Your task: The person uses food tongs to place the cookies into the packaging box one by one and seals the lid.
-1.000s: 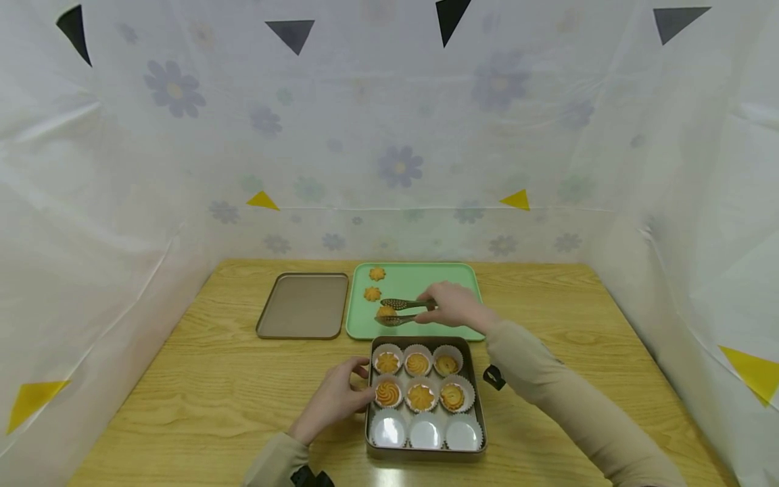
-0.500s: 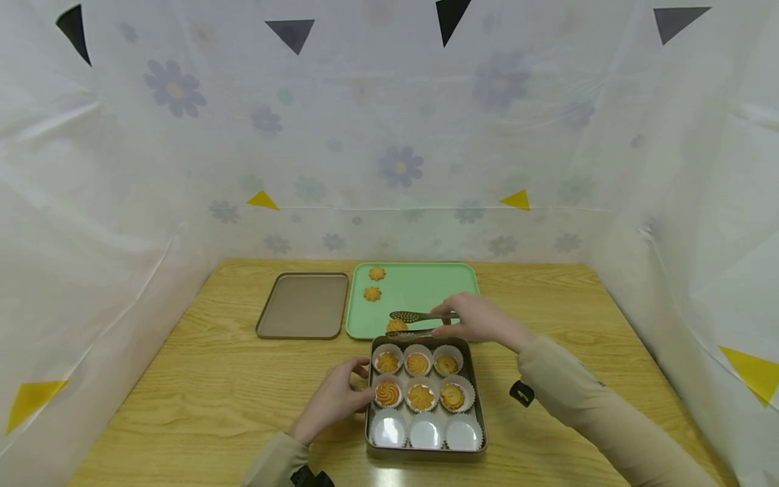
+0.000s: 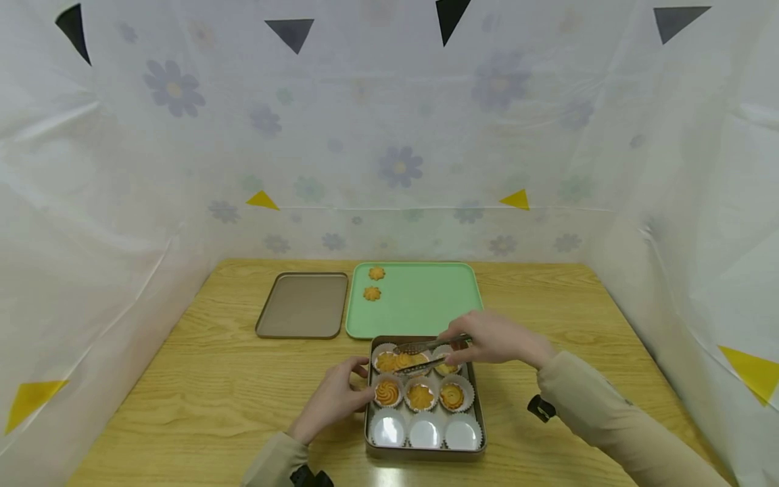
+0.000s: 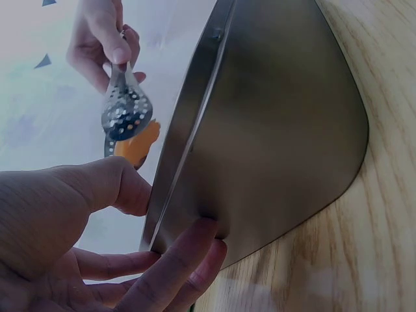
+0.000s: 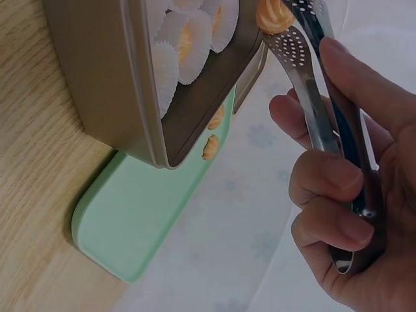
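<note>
Bare cups [image 3: 426,431] line nearest row of box [image 3: 426,454]; thin paper could shift or crumple if tongs brush them. Your left hand [image 3: 337,400] grips box's left rim; pushing there might slide it across tabletop [image 3: 213,392]. Your right hand [image 3: 494,338] squeezes tongs [image 3: 426,344], cookie [image 3: 404,361] pinched above box's far row: too tight may crumble it, too loose may drop it onto filled cups [image 3: 421,393]. Half second ago cookie hung by box's far rim, before green tray [image 3: 432,297]; now nearer you. Left hand, tray's two cookies [image 3: 372,293] unmoved.
</note>
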A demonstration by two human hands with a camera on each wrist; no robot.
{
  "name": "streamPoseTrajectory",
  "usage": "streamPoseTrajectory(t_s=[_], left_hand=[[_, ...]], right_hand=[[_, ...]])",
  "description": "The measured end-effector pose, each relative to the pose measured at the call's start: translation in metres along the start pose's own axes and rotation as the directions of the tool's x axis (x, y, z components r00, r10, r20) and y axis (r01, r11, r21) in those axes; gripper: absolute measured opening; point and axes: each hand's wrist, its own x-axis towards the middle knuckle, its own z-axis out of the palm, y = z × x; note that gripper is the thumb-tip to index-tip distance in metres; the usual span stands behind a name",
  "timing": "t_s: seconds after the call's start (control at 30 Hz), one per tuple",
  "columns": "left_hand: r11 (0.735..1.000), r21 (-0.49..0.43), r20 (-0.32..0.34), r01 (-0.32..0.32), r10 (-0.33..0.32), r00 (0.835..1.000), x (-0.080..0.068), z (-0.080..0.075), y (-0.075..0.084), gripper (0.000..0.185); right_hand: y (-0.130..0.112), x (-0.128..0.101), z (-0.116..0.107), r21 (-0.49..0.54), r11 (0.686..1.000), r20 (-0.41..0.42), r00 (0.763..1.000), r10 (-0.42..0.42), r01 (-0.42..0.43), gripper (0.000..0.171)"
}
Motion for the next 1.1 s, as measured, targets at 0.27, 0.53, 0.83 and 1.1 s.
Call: streamPoseTrajectory(t_s=[0.27, 0.53, 0.83, 1.1], left_hand=[[1.0, -0.008, 0.009, -0.002, 0.002, 1.0, 0.001, 0.001, -0.002, 0.065], [1.0, 0.006, 0.002, 0.002, -0.002, 1.0, 0.002, 0.001, -0.002, 0.064], [1.0, 0.019, -0.004, -0.004, 0.004, 1.0, 0.003, 0.001, -0.004, 0.062], [1.0, -0.019, 0.005, -0.008, 0.008, 1.0, 0.002, 0.001, -0.004, 0.062]], right_hand=[[-0.001, 0.002, 0.011, 0.032, 0.992, 0.068, 0.99, -0.124, 0.123, 0.041], [-0.013, 0.01, 0.017, 0.015, 0.981, 0.128, 0.973, -0.192, 0.192, 0.032], [-0.022, 0.016, 0.022, -0.064, 0.976, 0.146, 0.969, -0.199, 0.21, 0.035], [-0.024, 0.02, 0.033, -0.071, 0.973, 0.152, 0.966, -0.208, 0.221, 0.039]])
